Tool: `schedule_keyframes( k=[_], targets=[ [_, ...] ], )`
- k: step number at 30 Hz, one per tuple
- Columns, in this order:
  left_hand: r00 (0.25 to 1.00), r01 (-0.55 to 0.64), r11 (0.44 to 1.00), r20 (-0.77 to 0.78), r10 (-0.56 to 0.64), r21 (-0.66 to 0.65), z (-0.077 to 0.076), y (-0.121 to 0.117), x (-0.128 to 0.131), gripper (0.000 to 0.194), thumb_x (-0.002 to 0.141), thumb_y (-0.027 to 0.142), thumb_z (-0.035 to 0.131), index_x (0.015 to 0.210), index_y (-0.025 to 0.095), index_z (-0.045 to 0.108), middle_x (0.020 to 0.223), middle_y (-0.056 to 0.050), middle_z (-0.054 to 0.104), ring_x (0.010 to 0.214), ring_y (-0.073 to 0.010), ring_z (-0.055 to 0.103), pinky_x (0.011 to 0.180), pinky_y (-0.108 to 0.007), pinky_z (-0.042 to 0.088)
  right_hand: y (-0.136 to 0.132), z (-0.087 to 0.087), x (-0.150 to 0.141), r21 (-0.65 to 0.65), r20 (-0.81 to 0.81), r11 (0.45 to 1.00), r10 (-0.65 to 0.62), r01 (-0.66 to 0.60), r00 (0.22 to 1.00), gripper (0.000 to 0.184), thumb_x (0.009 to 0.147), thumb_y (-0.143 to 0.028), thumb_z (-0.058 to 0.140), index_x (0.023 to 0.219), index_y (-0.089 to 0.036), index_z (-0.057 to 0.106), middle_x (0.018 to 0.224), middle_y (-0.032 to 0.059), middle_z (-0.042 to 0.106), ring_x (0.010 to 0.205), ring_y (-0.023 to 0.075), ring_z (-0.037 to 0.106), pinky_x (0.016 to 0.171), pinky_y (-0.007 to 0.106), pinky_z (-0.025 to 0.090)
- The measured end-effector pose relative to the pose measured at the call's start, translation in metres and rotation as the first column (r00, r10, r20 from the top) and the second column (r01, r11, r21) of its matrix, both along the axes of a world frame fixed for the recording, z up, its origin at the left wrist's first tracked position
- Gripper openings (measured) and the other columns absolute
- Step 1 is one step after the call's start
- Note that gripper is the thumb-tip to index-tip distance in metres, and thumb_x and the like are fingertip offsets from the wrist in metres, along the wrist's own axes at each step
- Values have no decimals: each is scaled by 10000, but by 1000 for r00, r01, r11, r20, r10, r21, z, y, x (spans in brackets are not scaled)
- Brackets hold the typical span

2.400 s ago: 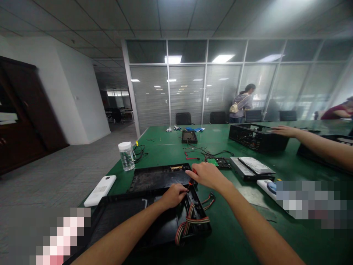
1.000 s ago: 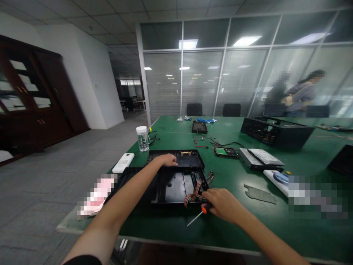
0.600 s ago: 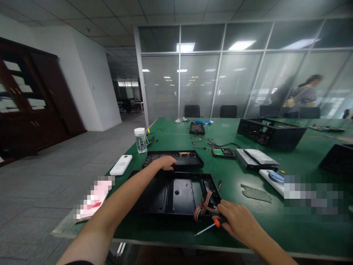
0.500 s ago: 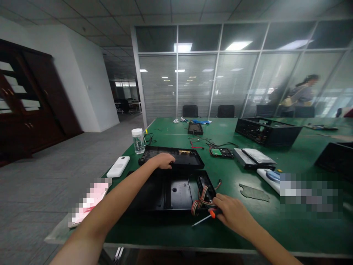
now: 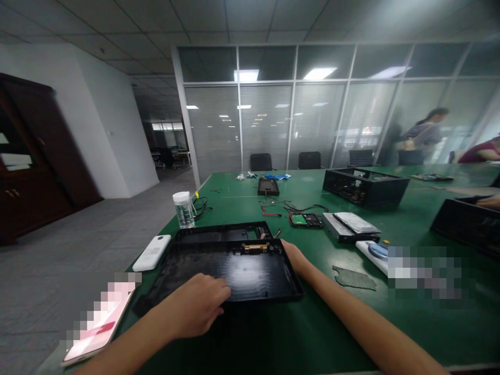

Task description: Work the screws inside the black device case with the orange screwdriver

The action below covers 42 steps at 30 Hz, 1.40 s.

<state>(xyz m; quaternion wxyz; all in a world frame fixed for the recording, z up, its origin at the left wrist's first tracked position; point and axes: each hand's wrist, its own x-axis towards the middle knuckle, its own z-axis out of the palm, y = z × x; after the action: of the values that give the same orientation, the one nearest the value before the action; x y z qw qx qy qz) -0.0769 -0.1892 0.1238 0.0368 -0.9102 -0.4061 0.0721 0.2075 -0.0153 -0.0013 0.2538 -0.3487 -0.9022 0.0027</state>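
Note:
A shallow black plastic casing (image 5: 187,265) with a brass-coloured strip lies close in front of me. My left hand (image 5: 201,302) is closed on its near edge. Behind it lies the second black casing (image 5: 219,230), partly covered, with a bit of striped ribbon cable (image 5: 276,234) at its right end. My right hand (image 5: 292,256) is at the right side where the two casings meet; its fingers are hidden behind the front casing. The screwdriver is out of sight.
To the left are a clear jar (image 5: 184,211), a white device (image 5: 152,253) and a pink-screened phone (image 5: 101,330). Rightward lie a circuit board (image 5: 304,220), a silver-topped drive (image 5: 349,226), a grey scrap (image 5: 353,278) and a black computer case (image 5: 365,188). Another person's hand (image 5: 490,202) touches a second case.
The casing with the brass-coloured strip has come from the back to the front, with my left hand. The casing with ribbon cable now sits behind it. My right hand has moved forward and left.

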Motion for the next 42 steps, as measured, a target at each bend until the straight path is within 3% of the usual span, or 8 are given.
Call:
schedule_keyframes(
  k=[5,11,17,19,21,24,33,42],
  targets=[
    [998,-66,995,13,67,-75,-20,-8,-9,133,779,168,542,910,182,558,945,-55,594,831,-221,571,741,-359,453,11,-9,44,94,172,995,6,-23,985,557,769,-153,496,1316,-158,392,1415,123,314,1202,231,428,972,362,387],
    [990,-139,978,-46,134,-158,-42,-8,-8,153,767,174,547,908,169,606,938,-94,620,873,-255,588,780,-405,468,20,-7,83,77,119,992,-104,95,987,309,820,-213,486,1115,-199,577,1238,100,526,1103,219,509,936,384,410],
    [971,-191,968,-177,161,-166,-47,35,16,417,613,440,725,840,94,666,874,-164,647,816,-311,621,739,-390,496,17,-6,66,-19,-100,999,-29,27,995,237,875,-313,432,974,-188,607,996,78,630,943,174,570,858,322,439],
    [998,-39,983,-61,28,-180,-46,63,36,528,655,604,627,854,116,659,852,-135,646,784,-284,620,706,-370,500,14,-6,60,-60,-123,998,-18,11,992,233,876,-326,430,937,-189,608,953,72,633,888,169,577,819,311,446],
    [982,133,991,140,-128,-29,-50,92,59,407,812,507,515,973,149,622,961,-108,624,896,-238,590,788,-335,472,10,-5,58,-90,-161,996,-34,19,986,240,881,-333,418,919,-188,605,924,67,632,857,166,576,793,303,445],
    [942,245,953,187,-277,178,-65,125,85,293,787,356,608,993,147,607,1055,-108,582,1002,-248,522,874,-363,415,6,-2,59,-121,-222,992,-67,41,973,264,890,-359,399,902,-188,600,895,61,627,837,163,572,771,291,441],
    [847,254,930,402,-347,266,-119,147,76,122,834,260,559,892,187,638,1026,-45,579,1029,-188,457,917,-337,345,8,-2,58,-179,-227,983,-69,28,971,292,899,-380,379,909,-186,598,901,64,621,838,165,567,774,291,437],
    [803,189,959,529,-274,211,-126,151,86,152,862,205,504,816,193,649,948,-19,617,972,-184,447,888,-371,330,6,-1,52,-200,-207,980,-52,9,977,277,896,-356,391,918,-183,606,911,71,624,848,168,565,779,299,436]
  ],
)
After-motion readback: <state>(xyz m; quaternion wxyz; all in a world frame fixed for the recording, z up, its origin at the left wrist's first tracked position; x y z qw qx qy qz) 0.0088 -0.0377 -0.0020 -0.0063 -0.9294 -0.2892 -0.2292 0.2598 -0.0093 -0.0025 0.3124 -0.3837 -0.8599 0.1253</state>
